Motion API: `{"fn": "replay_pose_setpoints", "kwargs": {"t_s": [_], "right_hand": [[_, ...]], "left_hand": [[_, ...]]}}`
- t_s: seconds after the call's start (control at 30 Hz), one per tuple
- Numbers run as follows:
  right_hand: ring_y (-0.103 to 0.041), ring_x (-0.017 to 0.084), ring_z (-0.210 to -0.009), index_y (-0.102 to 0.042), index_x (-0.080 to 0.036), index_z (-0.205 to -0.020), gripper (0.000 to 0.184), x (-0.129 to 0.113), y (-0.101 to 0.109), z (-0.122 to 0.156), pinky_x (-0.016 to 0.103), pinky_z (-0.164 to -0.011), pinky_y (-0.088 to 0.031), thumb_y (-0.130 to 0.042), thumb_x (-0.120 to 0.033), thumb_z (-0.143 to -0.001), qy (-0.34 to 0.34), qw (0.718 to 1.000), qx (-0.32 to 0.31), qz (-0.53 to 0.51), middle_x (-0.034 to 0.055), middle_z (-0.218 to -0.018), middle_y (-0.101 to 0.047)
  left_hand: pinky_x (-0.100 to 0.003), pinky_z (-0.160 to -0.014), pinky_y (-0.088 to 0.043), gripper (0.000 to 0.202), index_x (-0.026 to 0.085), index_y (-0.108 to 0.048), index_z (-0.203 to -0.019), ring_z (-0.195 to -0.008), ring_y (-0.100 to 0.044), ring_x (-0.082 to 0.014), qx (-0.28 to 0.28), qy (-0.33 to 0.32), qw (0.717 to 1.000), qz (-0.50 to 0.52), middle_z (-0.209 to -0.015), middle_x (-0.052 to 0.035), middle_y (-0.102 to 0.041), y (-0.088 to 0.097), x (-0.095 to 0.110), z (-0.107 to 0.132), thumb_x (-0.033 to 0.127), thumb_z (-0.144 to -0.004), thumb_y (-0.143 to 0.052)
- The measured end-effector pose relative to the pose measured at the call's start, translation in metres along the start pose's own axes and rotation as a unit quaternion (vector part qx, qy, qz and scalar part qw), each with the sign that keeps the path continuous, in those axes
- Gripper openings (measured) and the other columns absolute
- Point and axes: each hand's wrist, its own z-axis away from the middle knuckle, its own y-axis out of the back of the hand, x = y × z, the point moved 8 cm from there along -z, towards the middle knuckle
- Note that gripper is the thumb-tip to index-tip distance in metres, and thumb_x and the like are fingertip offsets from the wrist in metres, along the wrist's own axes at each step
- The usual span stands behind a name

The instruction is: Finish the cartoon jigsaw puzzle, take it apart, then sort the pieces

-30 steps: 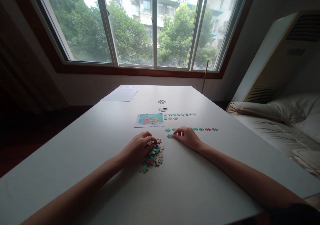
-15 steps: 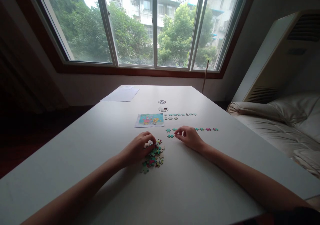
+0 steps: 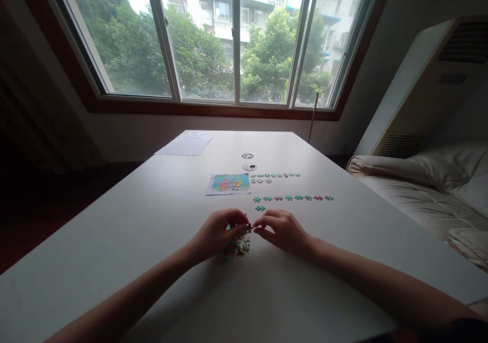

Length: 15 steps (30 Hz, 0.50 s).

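Note:
My left hand is closed, its thumb and fingers pinching a small dark puzzle piece. Beneath that hand lies a pile of loose puzzle pieces, partly hidden by it. My right hand is just right of the pinched piece, thumb and fingertips slightly apart at its edge; whether they touch it I cannot tell. Beyond the hands a row of mostly green puzzle pieces runs to the right, with one green piece below its left end. A picture sheet with cartoon figures lies left of the row.
Farther back are more rows of puzzle pieces and two small round items. White paper lies at the far left of the white table. A pale sofa stands on the right, a window beyond.
My right hand has moved back from the green row toward my left hand. My left hand has shifted slightly right and now shows a dark puzzle piece at its fingertips.

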Motion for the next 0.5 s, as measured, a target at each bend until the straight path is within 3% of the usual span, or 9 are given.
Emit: {"fn": "replay_pose_setpoints", "kwargs": {"t_s": [0.5], "right_hand": [[-0.058,0.010,-0.067,-0.062,-0.021,-0.081,0.013,-0.0039,0.0016,0.0015,0.023,-0.064,-0.040,-0.052,-0.028,-0.081,0.009,1.000,0.009,0.007,0.0007,-0.077,-0.065]], "left_hand": [[-0.020,-0.057,-0.040,0.011,0.017,-0.064,-0.078,-0.062,-0.053,-0.0102,0.004,-0.005,1.000,-0.017,-0.070,0.0012,-0.065,-0.0019,0.0039,0.0014,0.023,-0.076,-0.056]]}}
